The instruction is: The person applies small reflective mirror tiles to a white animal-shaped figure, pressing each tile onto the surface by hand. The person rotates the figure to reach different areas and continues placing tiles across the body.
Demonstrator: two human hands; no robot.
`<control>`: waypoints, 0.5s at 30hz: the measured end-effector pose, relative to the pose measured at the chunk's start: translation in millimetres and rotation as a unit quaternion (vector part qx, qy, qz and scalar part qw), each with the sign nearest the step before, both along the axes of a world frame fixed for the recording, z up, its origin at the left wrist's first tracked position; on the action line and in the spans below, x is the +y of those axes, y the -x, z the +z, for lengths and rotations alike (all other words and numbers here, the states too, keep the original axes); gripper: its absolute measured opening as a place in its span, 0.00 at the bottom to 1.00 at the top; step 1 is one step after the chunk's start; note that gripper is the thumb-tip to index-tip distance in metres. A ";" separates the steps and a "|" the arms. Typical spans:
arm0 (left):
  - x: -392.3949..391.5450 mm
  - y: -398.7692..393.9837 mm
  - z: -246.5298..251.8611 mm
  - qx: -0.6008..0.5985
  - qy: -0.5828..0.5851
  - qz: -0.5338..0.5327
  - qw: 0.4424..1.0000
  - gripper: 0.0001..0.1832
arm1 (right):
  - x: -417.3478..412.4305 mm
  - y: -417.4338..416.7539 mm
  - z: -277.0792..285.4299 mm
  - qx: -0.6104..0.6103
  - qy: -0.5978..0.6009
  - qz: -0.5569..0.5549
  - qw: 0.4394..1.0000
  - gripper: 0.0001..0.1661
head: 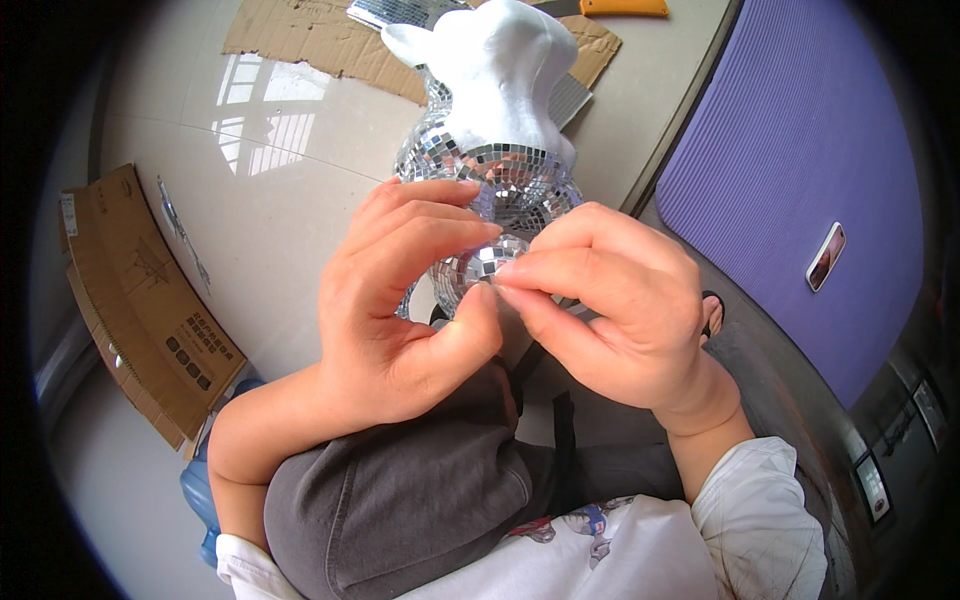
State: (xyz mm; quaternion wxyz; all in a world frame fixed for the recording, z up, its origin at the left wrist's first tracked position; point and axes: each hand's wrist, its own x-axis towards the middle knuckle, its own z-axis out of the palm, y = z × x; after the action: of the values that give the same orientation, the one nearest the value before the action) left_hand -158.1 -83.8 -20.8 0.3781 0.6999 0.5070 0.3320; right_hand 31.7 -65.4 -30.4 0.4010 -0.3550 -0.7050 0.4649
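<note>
Before me stands a white sculpted figure (502, 82), its lower part covered in small square mirror tiles (517, 161). The end nearest me is bare white and smooth, without tiles. My left hand (412, 300) curves around the near tiled bulge, fingers apart, thumb tip close to my right fingertips. Thumb and index finger of my right hand (615, 300) are pinched together over that bulge. Whether a tile sits between them is too small to tell. Both hands hide part of the tiled surface.
Torn cardboard (300, 37) lies on the tiled floor under sheets of mirror tiles (405, 11). An orange-handled knife (622, 7) rests at the top. A phone (826, 257) lies on a purple ribbed mat (795, 165) at right. A printed cardboard box (157, 300) stands left.
</note>
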 end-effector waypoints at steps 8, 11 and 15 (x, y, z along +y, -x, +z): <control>1.1 3.2 3.4 0.038 -0.002 -0.022 0.999 0.15 | 2.7 -0.5 0.2 -0.006 0.014 0.014 1.000 0.13; 1.9 4.9 4.8 0.042 0.006 -0.032 0.999 0.15 | 3.4 -2.7 0.1 0.013 0.060 0.011 0.998 0.14; 3.6 5.5 3.8 0.025 0.001 -0.037 0.999 0.16 | 1.7 -7.5 -1.2 0.033 0.096 0.006 0.995 0.15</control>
State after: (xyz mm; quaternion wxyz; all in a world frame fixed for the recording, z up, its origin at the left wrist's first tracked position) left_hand -163.6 -80.2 -16.9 0.3776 0.7262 0.4903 0.2995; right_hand 39.2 -63.7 -31.7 0.3854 -0.3724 -0.6454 0.5444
